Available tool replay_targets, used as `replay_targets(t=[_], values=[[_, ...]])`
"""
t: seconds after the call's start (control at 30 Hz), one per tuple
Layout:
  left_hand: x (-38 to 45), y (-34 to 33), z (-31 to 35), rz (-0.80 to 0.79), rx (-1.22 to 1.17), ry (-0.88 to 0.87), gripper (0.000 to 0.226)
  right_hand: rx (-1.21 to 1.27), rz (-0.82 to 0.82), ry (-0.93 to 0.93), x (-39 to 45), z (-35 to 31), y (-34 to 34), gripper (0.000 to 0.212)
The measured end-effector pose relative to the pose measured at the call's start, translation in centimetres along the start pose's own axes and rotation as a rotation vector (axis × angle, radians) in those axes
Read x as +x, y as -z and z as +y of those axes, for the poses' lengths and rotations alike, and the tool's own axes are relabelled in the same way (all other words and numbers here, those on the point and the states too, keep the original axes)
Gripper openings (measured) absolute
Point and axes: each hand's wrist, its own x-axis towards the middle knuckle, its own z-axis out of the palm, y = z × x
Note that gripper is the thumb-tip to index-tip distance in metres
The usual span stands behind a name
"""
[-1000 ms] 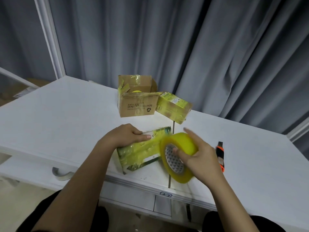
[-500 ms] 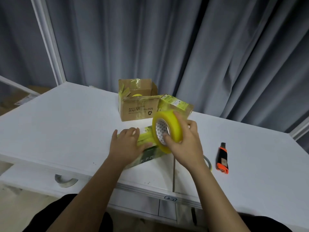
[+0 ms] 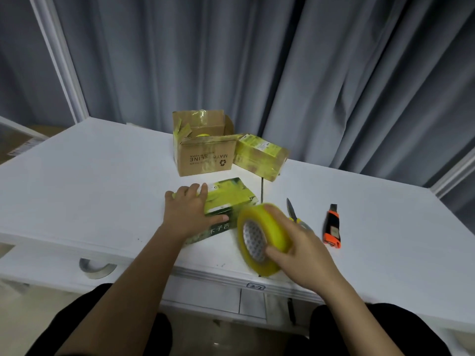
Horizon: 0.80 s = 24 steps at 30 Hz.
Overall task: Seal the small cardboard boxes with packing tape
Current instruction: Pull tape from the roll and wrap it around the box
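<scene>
A small flat box [image 3: 231,199], green and wrapped in yellowish tape, lies on the white table [image 3: 90,181] near its front edge. My left hand [image 3: 190,214] rests flat on the box's left half, fingers straight and thumb along the front side. My right hand [image 3: 295,247] grips a big roll of yellow packing tape [image 3: 262,237], held upright just right of the box, above the table's front edge. Two more boxes stand behind: an open brown carton [image 3: 203,155] and a taped box [image 3: 259,158] leaning against it.
Scissors [image 3: 295,217] lie partly behind my right hand. An orange and black utility knife [image 3: 332,227] lies further right. A grey tape roll [image 3: 96,268] hangs below the table's front left edge. Grey curtains close off the back.
The tape roll came down from above the box's far end to the front right of the box. My left hand flattened and stayed on the box. The scissors became visible.
</scene>
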Motion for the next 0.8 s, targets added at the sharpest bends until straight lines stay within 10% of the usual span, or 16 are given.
replay_targets(t=[0.6, 0.73, 0.8], values=[[0.5, -0.4, 2.6, 0.156, -0.182, -0.012, 0.065, 0.191, 0.069, -0.001, -0.4, 0.2, -2.0, 0.086], [-0.8, 2.0, 4.5, 0.286, -0.615, 0.028, 0.039, 0.397, -0.028, 0.011, -0.3, 1.0, -1.1, 0.065], [-2.3, 3.4, 5.8, 0.077, -0.967, 0.048, 0.048, 0.543, -0.014, -0.001, -0.1, 1.7, -1.0, 0.056]])
